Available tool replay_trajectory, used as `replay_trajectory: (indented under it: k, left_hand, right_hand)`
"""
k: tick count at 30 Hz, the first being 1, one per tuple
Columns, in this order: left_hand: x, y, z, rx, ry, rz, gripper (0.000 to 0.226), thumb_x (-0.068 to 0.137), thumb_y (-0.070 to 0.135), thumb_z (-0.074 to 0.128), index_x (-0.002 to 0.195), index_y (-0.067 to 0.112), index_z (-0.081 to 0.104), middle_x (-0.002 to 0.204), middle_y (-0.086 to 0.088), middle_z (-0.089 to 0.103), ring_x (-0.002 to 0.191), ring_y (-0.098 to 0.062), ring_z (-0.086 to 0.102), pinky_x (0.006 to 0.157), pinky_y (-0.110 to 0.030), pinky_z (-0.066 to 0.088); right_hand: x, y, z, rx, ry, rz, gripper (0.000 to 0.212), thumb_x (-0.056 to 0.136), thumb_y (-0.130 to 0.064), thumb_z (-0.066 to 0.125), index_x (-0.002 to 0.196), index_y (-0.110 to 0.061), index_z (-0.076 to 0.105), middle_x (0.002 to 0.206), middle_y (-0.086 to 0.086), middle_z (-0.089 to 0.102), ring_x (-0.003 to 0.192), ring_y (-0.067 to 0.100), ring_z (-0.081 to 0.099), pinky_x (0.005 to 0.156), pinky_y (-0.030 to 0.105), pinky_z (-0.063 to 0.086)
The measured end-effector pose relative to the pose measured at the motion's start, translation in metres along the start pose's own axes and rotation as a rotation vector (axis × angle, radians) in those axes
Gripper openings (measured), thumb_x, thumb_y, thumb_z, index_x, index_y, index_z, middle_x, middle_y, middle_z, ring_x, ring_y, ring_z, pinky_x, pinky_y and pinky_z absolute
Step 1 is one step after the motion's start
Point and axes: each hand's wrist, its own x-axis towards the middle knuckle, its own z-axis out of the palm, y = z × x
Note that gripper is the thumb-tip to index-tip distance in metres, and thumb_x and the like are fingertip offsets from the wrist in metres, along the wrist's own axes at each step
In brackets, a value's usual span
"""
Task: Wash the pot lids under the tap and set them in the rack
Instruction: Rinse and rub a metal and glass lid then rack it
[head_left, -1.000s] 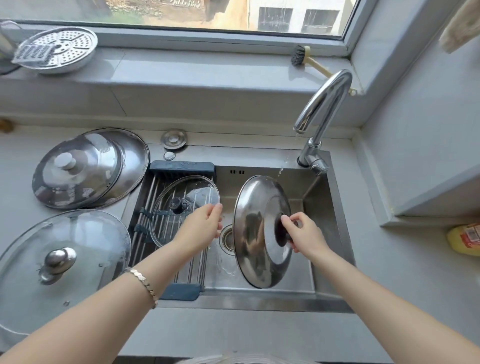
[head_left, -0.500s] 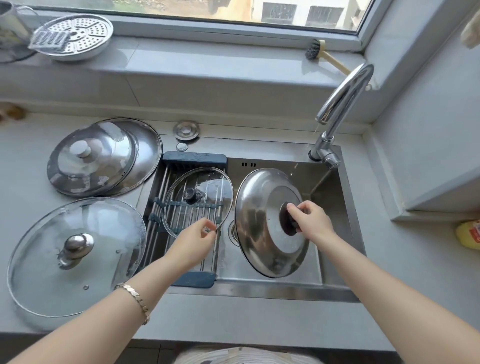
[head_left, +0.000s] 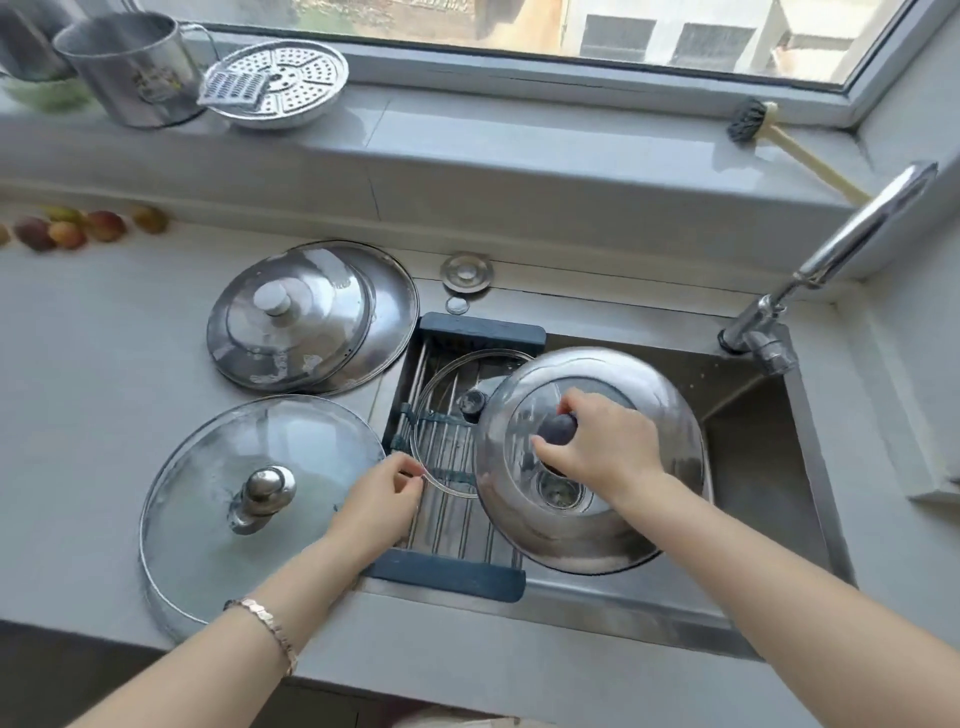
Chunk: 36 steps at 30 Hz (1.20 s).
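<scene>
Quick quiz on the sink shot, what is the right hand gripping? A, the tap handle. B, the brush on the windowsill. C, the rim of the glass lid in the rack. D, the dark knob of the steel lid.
D: the right hand closes on the dark knob of the steel lid held over the sink.

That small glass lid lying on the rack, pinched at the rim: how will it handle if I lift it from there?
Probably slippery: the small glass lid looks wet. Likely fragile, being glass. The left hand pinches only its near rim, so it may pivot downward.
</scene>
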Motion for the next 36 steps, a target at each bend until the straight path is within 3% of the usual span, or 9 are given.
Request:
replay_trajectory:
  k: [5,8,15,18,20,23,26,29,36]
  left_hand:
    - [0.007,-0.023,-0.021,-0.054,0.021,-0.032,0.013,0.092,0.019,0.045,0.093,0.025,0.056,0.091,-0.004,0.065,0.085,-0.024,0.060,0.077,-0.035,0.048]
    - [0.009,-0.030,-0.029,-0.077,0.021,-0.037,0.013,0.092,0.019,0.045,0.094,0.022,0.058,0.090,-0.004,0.066,0.079,-0.026,0.059,0.074,-0.034,0.047]
    - [0.013,-0.039,-0.034,-0.110,0.027,-0.038,0.009,0.092,0.021,0.046,0.090,0.024,0.055,0.091,-0.002,0.065,0.090,-0.023,0.065,0.082,-0.036,0.049]
    - [0.014,-0.041,-0.034,-0.037,0.029,-0.011,0.011,0.094,0.022,0.045,0.097,0.022,0.055,0.098,-0.002,0.064,0.093,-0.022,0.063,0.083,-0.033,0.049]
    - [0.014,-0.043,-0.037,0.128,0.044,0.028,0.018,0.095,0.022,0.043,0.107,0.019,0.055,0.107,-0.002,0.062,0.097,-0.020,0.059,0.081,-0.030,0.045]
    - [0.020,-0.047,-0.051,0.717,0.204,0.105,0.029,0.092,0.018,0.042,0.120,0.017,0.048,0.121,-0.004,0.054,0.112,-0.025,0.049,0.088,-0.033,0.041]
    - [0.030,-0.052,-0.071,1.035,0.175,-0.056,0.038,0.086,0.012,0.044,0.123,0.021,0.040,0.127,-0.006,0.044,0.116,-0.026,0.043,0.086,-0.032,0.037]
    - [0.039,-0.059,-0.084,0.978,0.098,-0.191,0.035,0.091,0.018,0.042,0.126,0.019,0.040,0.128,-0.010,0.042,0.116,-0.029,0.046,0.085,-0.033,0.041]
    - [0.041,-0.064,-0.094,0.780,0.079,-0.179,0.030,0.086,0.012,0.041,0.116,0.009,0.046,0.120,-0.015,0.043,0.112,-0.035,0.043,0.083,-0.035,0.044]
  right_hand:
    - [0.022,-0.045,0.046,-0.085,-0.092,-0.116,0.040,0.082,-0.049,0.053,0.107,-0.018,0.050,0.099,0.001,0.061,0.087,0.024,0.061,0.062,0.029,0.040]
    - [0.026,-0.059,0.071,-0.098,-0.142,-0.099,0.041,0.084,-0.047,0.052,0.109,-0.016,0.047,0.103,0.004,0.059,0.090,0.027,0.061,0.065,0.032,0.043]
    - [0.021,-0.081,0.100,-0.081,-0.247,-0.022,0.048,0.088,-0.049,0.051,0.118,-0.012,0.045,0.116,0.009,0.051,0.100,0.028,0.057,0.068,0.033,0.041]
    - [0.020,-0.080,0.095,-0.002,-0.350,0.003,0.051,0.088,-0.047,0.052,0.125,-0.013,0.043,0.122,0.010,0.047,0.105,0.029,0.054,0.079,0.035,0.045]
    - [0.023,-0.075,0.084,0.034,-0.469,0.002,0.056,0.087,-0.043,0.054,0.133,-0.014,0.039,0.126,0.012,0.048,0.111,0.030,0.053,0.088,0.036,0.046]
    - [0.030,-0.071,0.061,-0.052,-0.514,-0.038,0.056,0.088,-0.036,0.052,0.136,-0.012,0.035,0.122,0.013,0.057,0.111,0.030,0.055,0.085,0.033,0.046]
    - [0.030,-0.069,0.044,0.006,-0.470,-0.037,0.048,0.092,-0.034,0.046,0.135,-0.015,0.040,0.119,0.007,0.062,0.110,0.025,0.056,0.082,0.030,0.045]
    - [0.022,-0.069,0.036,0.065,-0.484,-0.045,0.041,0.091,-0.035,0.046,0.129,-0.019,0.048,0.113,0.002,0.066,0.105,0.020,0.058,0.080,0.027,0.044]
    - [-0.006,-0.066,0.041,0.185,-0.536,-0.008,0.029,0.092,-0.031,0.049,0.117,-0.020,0.057,0.088,-0.007,0.062,0.087,0.012,0.055,0.077,0.025,0.044]
